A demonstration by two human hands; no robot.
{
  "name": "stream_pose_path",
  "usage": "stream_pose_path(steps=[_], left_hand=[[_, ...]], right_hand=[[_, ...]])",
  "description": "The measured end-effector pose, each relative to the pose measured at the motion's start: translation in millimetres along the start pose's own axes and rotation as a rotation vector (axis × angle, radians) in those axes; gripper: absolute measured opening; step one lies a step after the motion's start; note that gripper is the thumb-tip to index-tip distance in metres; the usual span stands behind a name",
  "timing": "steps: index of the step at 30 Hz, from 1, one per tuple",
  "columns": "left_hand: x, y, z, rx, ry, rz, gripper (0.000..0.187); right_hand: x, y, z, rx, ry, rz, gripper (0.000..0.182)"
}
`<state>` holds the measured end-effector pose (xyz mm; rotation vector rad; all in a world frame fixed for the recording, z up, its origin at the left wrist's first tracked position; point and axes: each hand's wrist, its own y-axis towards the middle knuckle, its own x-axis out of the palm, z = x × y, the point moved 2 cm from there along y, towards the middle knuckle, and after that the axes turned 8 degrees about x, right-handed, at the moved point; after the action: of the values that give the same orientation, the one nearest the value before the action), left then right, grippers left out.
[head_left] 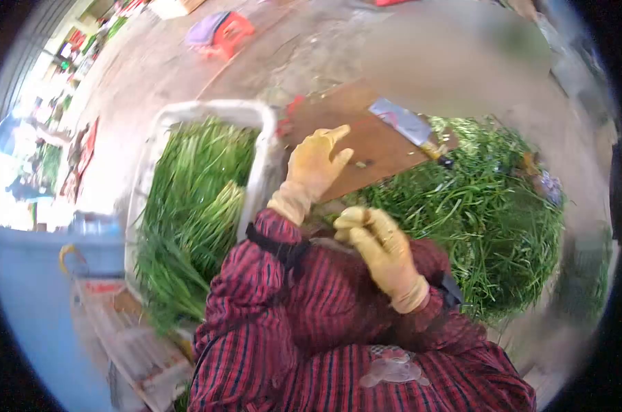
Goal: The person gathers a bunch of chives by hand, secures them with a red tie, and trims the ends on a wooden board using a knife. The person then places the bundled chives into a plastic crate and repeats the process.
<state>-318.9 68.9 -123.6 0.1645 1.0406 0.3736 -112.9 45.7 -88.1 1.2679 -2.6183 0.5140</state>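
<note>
your left hand (316, 167), in a yellow rubber glove, is raised with fingers spread and holds nothing; it hangs over the edge of the wooden chopping board (355, 141), near the rim of the white crate (263, 159). your right hand (383, 253), gloved likewise, is loosely curled just above your striped sleeve; whether it pinches anything cannot be told. the hands are apart. bundled green chives (191, 213) lie lengthwise in the crate to your left, and a loose heap of chives (489, 213) spreads on the ground to your right, touching the board's far edge. a cleaver (408, 126) rests flat on the board, blade away from you, handle toward the heap. likely hazards: a reach across the board could brush the cleaver's edge, since the gloves look thin; loose stalks on the board could hide the blade; the crate looks full enough for bundles to slide over its rim.
</note>
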Motion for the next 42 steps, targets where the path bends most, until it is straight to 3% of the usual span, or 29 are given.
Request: stream_pose_path(steps=[1, 3, 6, 8, 10, 11, 13, 14, 15, 17, 21, 22, 24, 28, 31, 33, 34, 35, 37, 38, 39, 41, 42], left_hand=[[-28.4, -19.4, 18.7, -0.011, -0.106, 0.074, 0.039], [-83.0, -77.3, 47.3, -0.012, -0.168, 0.244, 0.032], [-135.9, -196.4, 79.5, -0.246, 0.042, 0.544, 0.025], [-153.3, -283.8, 92.4, -0.501, 0.022, 0.731, 0.02], [-164.4, -352.7, 110.8, -0.881, -0.197, 0.904, 0.029], [-167.2, -371.4, 114.4, -0.887, -0.2, 0.927, 0.029], [-160.8, -413.6, 109.4, -1.097, -0.628, 1.215, 0.036], [-156.0, -433.1, 109.1, -0.783, -0.43, 0.935, 0.04], [-151.9, -452.5, 94.5, -0.777, -0.434, 0.956, 0.04], [-143.2, -462.5, 61.6, -0.733, -1.153, 0.909, 0.035], [-88.9, -459.5, -25.5, -0.594, -1.509, 0.757, 0.033], [-108.0, -439.2, -17.7, -0.578, -1.505, 0.769, 0.033], [-150.2, -400.4, 19.0, -0.745, -2.025, 0.792, 0.031], [-108.9, -440.6, -29.3, -0.857, -1.856, 0.805, 0.031], [-155.3, -418.8, 25.7, -0.87, -1.659, 0.899, 0.031], [-154.7, -424.1, 27.3, -0.945, -1.704, 0.913, 0.036], [-162.3, -421.0, 38.5, -0.854, -1.694, 0.944, 0.038], [-170.1, -416.5, 50.1, -0.762, -1.68, 0.973, 0.04], [-180.2, -402.5, 69.7, -0.814, -1.545, 1.018, 0.041], [-185.9, -391.2, 79.3, -0.766, -1.504, 0.95, 0.039], [-188.1, -377.4, 85.5, -0.712, -1.463, 0.875, 0.038], [-181.8, -344.5, 81.5, -0.671, -1.334, 0.817, 0.032], [-171.3, -329.6, 70.2, -0.684, -1.031, 0.695, 0.031]], right_hand=[[3.9, 0.5, -1.4, 0.029, 0.127, 0.008, 0.022], [6.9, 0.8, -3.9, 0.024, 0.038, 0.023, 0.022], [7.8, 1.2, 9.9, 0.033, 0.011, -0.04, 0.023], [13.1, 4.4, 16.4, 0.069, -0.023, -0.077, 0.024], [33.2, 7.5, 11.2, 0.038, -0.119, -0.145, 0.025], [48.5, 10.8, 9.5, 0.035, -0.135, -0.163, 0.025], [89.3, 18.6, 12.4, 0.027, -0.191, -0.399, 0.029], [110.5, 26.7, 25.1, -0.023, -0.402, -0.474, 0.035], [133.2, 33.2, 40.9, -0.076, -0.616, -0.545, 0.043], [188.4, 29.0, 53.5, -0.195, -1.015, -0.639, 0.06], [268.8, -0.9, 101.7, 0.069, -1.515, -0.842, 0.069], [280.7, -16.5, 110.1, -0.035, -1.523, -0.81, 0.068], [288.8, -43.6, 139.7, -0.33, -1.54, -0.697, 0.064], [292.2, -69.9, 123.4, -0.438, -1.553, -0.74, 0.057], [285.8, -71.8, 109.1, -0.578, -1.453, -0.756, 0.048], [272.5, -63.9, 93.0, -0.325, -0.932, -0.935, 0.037], [264.7, -64.1, 84.4, -0.055, -0.723, -0.767, 0.028], [258.3, -58.5, 71.3, 0.032, -0.7, -0.673, 0.031], [244.9, -38.2, 80.4, 0.098, -0.53, -0.661, 0.036], [253.9, -34.2, 67.0, 0.238, -0.266, -0.876, 0.04], [251.9, -33.1, 43.9, 0.322, -0.257, -0.99, 0.044], [255.5, -27.7, 12.9, 0.332, -0.227, -1.094, 0.056], [256.4, -28.2, -3.9, 0.136, -0.263, -0.993, 0.064]])
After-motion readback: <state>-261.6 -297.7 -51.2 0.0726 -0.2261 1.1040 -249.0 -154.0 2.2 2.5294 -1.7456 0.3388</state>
